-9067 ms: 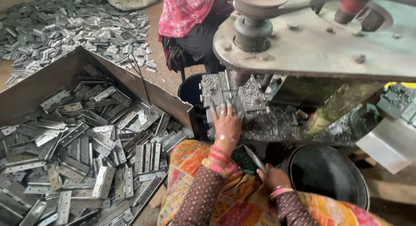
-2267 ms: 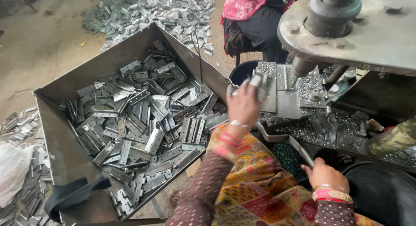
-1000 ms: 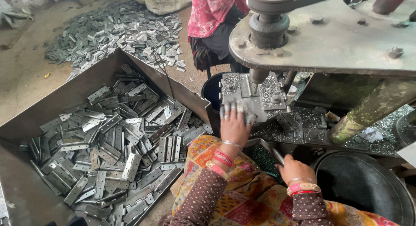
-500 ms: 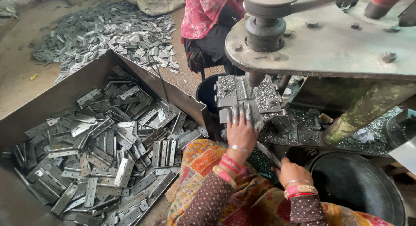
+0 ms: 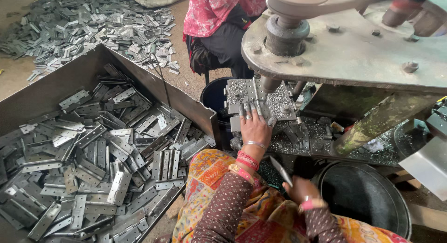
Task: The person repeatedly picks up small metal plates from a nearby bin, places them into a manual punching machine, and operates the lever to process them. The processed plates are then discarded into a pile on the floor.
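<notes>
Nearest the camera, the right hand (image 5: 301, 191) is curled shut around a thin metal rod (image 5: 281, 171) whose tip slants up toward the machine's surface (image 5: 284, 103). Just beyond it, the left hand (image 5: 255, 127) lies with its fingers spread flat on a grey hinge plate (image 5: 252, 90) on that surface, pressing it down rather than gripping it, directly under the spindle (image 5: 270, 83). The plate looks stiff, light enough for one hand, probably slick and sharp at its stamped edges; the flat faces or long sides seem the safest hold. Metal chips crowd the surface around the plate, and the heavy machine body (image 5: 354, 52) overhangs it, so room above is tight. Left of the surface a metal bin (image 5: 84, 68) is heaped with hinges. Beyond, another person (image 5: 219, 24) sits by a floor pile of hinges (image 5: 88, 26).
</notes>
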